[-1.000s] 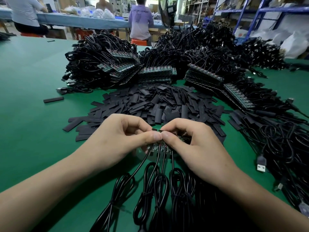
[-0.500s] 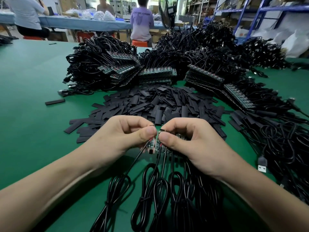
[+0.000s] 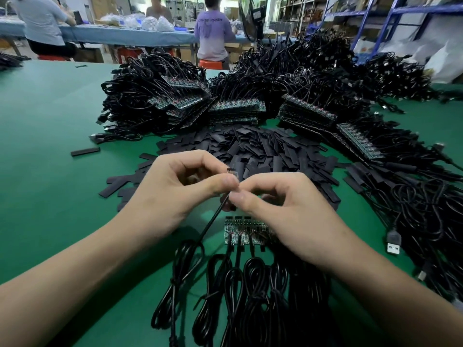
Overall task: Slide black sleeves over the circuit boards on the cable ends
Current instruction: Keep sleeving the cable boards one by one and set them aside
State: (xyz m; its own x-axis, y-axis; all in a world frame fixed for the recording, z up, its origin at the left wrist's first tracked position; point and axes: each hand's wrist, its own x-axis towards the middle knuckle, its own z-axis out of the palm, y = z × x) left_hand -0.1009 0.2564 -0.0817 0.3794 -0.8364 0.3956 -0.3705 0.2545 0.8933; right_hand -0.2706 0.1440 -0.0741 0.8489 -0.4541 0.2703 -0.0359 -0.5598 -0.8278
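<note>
We face a green table [image 3: 45, 116]. Beyond it we see a person in a purple shirt [image 3: 211, 33] on an orange stool [image 3: 211, 64] beside a fan [image 3: 250, 18], with blue shelving [image 3: 368, 18] and white bags [image 3: 443, 58] further right.

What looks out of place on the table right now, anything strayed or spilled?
One black sleeve lies alone on the green table, well left of the sleeve pile; a smaller dark piece farther back is too small to identify. Nothing looks spilled or damaged. The left hand and right hand pinch one circuit board.
</note>
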